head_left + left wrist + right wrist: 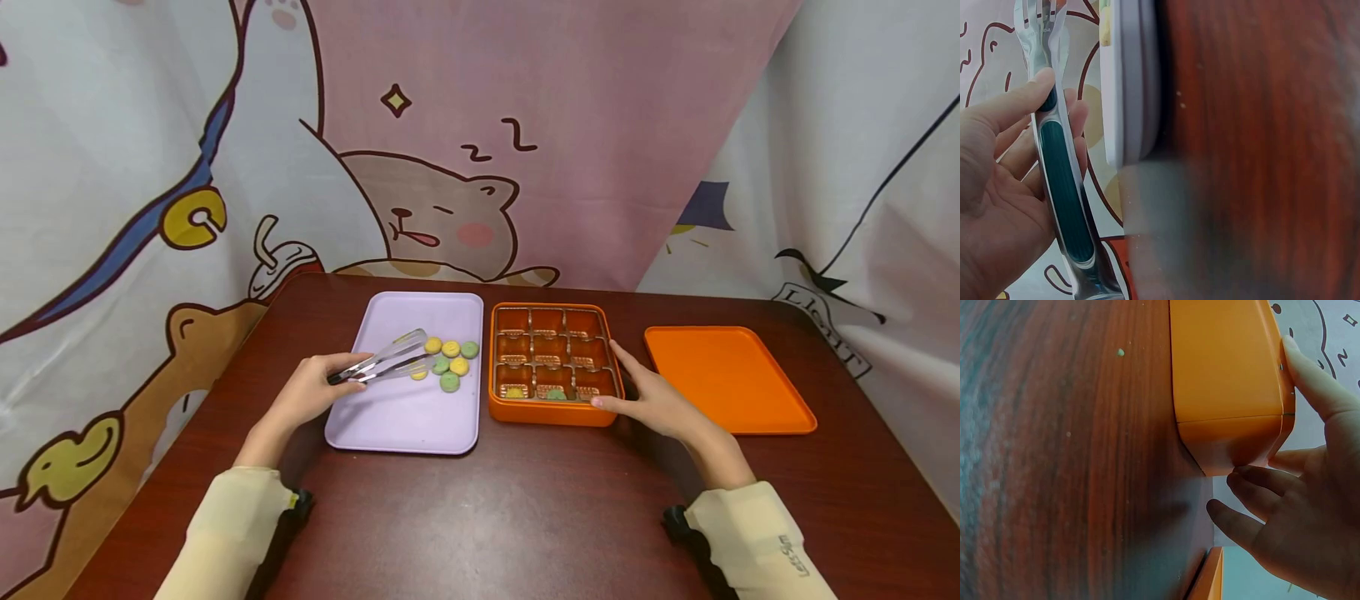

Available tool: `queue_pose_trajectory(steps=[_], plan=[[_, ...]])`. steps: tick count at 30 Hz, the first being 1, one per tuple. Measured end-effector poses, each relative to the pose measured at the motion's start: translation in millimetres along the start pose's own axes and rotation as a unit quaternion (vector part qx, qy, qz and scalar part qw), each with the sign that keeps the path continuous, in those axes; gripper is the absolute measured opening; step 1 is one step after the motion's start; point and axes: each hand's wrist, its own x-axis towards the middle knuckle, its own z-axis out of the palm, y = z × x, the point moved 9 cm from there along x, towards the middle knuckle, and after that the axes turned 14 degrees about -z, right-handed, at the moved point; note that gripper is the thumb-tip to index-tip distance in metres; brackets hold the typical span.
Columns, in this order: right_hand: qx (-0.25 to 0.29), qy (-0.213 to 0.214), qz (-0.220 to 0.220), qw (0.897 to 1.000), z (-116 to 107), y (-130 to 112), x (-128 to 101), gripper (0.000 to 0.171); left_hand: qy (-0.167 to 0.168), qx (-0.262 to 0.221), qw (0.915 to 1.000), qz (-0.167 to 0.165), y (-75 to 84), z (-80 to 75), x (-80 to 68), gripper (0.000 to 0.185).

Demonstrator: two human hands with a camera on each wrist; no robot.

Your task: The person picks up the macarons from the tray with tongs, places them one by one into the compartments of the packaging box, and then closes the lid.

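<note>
My left hand [311, 390] is wrapped round the green-handled tongs [382, 362], thumb on top and fingers under; the tips point toward two o'clock over the purple tray [405, 417]. They sit at the little heap of yellow and green sweets [450, 358] in the tray's far right part; I cannot tell whether they have closed on one. My right hand [652, 400] rests against the right near corner of the orange box [551, 412], fingers straight along its right wall and thumb on the front, steadying rather than gripping. Two sweets already lie in the box's near row of compartments. Tray and box stand side by side with only a narrow gap. At three o'clock of my right hand lies the orange lid [727, 375], apart from the box. The near half of the brown table [487, 517] is open room, and the table edges stay well away from both hands.
</note>
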Motion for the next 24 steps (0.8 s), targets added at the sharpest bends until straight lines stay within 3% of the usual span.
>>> queue_pose_trajectory(steps=[24], plan=[[0.005, 0.002, -0.001, 1.000, 0, 1, 0, 0.101, -0.021, 0.002, 0.9993, -0.030, -17.5, 8.3, 3.4, 0.044]])
